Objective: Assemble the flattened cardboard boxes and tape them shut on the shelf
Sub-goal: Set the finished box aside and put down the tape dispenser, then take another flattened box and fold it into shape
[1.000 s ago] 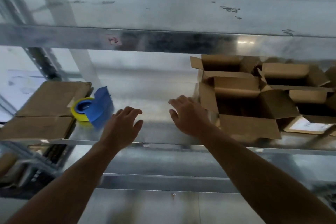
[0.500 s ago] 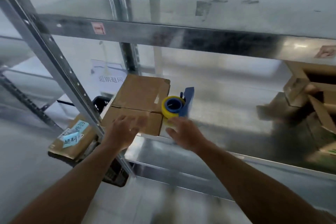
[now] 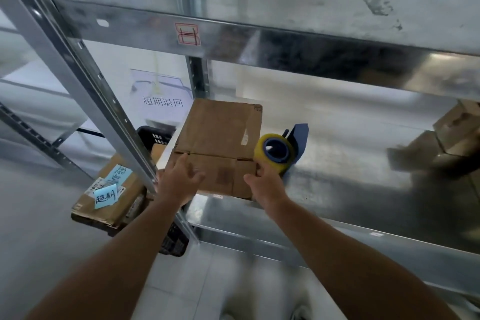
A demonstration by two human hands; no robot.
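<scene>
A stack of flattened cardboard boxes [image 3: 220, 138] lies at the left end of the metal shelf [image 3: 350, 163]. My left hand [image 3: 179, 182] rests on the top sheet near its front left corner, fingers spread and fairly straight. My right hand [image 3: 262, 184] is at the sheet's front right corner, its fingers curled over the right edge and its thumb on top. A blue tape dispenser with a yellow roll [image 3: 278, 153] stands on the shelf just right of the stack, touching or nearly touching my right fingers.
A slanted steel upright [image 3: 104, 112] crosses just left of the stack. The upper shelf beam [image 3: 285, 41] hangs overhead. Blurred cardboard boxes [image 3: 459, 132] sit at the far right. Below left, a carton with blue notes [image 3: 109, 189] lies on a black crate [image 3: 171, 244].
The view swung left from the open boxes to the flat stack. Both hands moved left onto the stack's front edge, the right hand ending beside the tape dispenser.
</scene>
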